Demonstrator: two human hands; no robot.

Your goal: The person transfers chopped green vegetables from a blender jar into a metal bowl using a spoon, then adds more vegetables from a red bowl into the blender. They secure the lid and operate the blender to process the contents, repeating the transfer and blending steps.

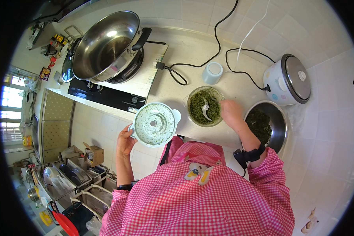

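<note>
My left hand [126, 139] grips the rim of a pale blue chopper lid [144, 134], whose inner side faces up, flecked with green bits. A clear food chopper bowl [191, 119] stands on the counter, filled with finely chopped greens [197, 103] around an S-shaped blade [206, 109]. My right hand [230, 113] is at the bowl's right rim, its fingers curled; a thin, blurred thing seems to reach from it into the greens, too unclear to name. Just behind the bowl stands the pale blue motor unit [212, 73]. Right of my right hand, a steel basin [278, 126] holds more dark greens [258, 125].
A large steel wok [106, 47] sits on a portable cooker [129, 72] at the back left. A rice cooker [286, 79] stands at the back right. A black power cord [194, 65] and a white cord [247, 34] cross the counter. Crowded racks [76, 183] are at lower left.
</note>
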